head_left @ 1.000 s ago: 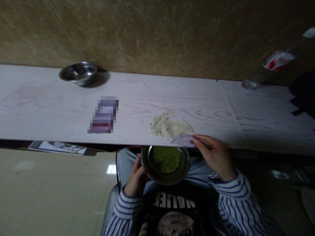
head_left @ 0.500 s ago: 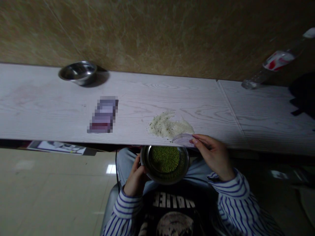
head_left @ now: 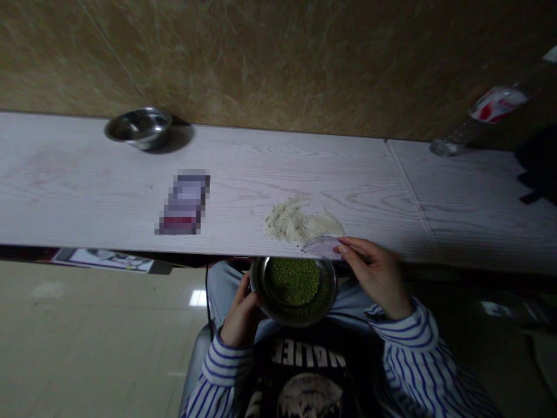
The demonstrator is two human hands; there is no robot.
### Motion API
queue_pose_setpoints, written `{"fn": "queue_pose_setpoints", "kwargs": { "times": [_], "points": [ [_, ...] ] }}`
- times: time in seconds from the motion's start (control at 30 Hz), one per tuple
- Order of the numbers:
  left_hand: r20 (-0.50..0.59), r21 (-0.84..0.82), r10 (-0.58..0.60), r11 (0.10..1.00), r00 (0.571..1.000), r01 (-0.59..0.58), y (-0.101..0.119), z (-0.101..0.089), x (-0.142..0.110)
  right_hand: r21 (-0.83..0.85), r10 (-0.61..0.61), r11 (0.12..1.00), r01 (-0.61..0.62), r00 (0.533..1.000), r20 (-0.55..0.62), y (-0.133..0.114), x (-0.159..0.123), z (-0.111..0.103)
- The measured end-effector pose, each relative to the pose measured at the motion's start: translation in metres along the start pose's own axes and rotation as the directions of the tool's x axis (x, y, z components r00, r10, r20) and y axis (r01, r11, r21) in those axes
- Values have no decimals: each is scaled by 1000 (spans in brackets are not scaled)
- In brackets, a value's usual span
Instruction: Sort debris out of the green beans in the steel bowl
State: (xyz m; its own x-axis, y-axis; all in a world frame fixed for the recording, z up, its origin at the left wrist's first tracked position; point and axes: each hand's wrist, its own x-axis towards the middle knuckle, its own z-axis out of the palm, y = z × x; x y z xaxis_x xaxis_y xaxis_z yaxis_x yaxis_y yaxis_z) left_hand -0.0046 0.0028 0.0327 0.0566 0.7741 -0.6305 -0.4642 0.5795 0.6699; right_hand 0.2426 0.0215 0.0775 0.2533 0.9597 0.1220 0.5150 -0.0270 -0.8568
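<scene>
In the head view, since the earlier frame, our right hand (head_left: pixel 378 270) and the plastic piece (head_left: pixel 321 247) have moved slightly left against the grains (head_left: pixel 300 220). We pinch the clear piece between thumb and fingers at the front edge of the table (head_left: pixel 243 168), right beside the grains. Our left hand (head_left: pixel 241 319) grips the side of the bean bowl (head_left: pixel 300 319), which sits just below that edge, over our lap. Tabletop stretches between the grains and the pixelated item (head_left: pixel 185 202), and behind both towards the wall (head_left: pixel 261 64).

The table edge cuts off the bean bowl's far rim; the bottle's (head_left: pixel 498 104) top runs out at the right, near a dark object (head_left: pixel 539 162) we cannot make out.

Green beans (head_left: pixel 296 281) cover the bean bowl's floor. The far bowl (head_left: pixel 139 129) rests near the wall, its bottom in shadow.
</scene>
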Motion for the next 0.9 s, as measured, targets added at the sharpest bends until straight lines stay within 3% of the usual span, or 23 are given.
{"fn": "queue_pose_setpoints", "kwargs": {
  "times": [0.3, 0.63, 0.9],
  "points": [
    [8, -10, -2, 1000, 1000, 2, -1, 0, 1, 20, -15, 1000, 14, 999, 33, -2, -4, 1],
    [-13, -13, -5, 1000, 1000, 5, 3, 3, -3, 27, 1, 1000, -1, 1000, -8, 0, -3, 7],
    [-13, -40, -1, 999, 1000, 1, 2, 2, -1, -14, 20, 1000, -21, 996, -91, 2, 0, -1]
  ]
}}
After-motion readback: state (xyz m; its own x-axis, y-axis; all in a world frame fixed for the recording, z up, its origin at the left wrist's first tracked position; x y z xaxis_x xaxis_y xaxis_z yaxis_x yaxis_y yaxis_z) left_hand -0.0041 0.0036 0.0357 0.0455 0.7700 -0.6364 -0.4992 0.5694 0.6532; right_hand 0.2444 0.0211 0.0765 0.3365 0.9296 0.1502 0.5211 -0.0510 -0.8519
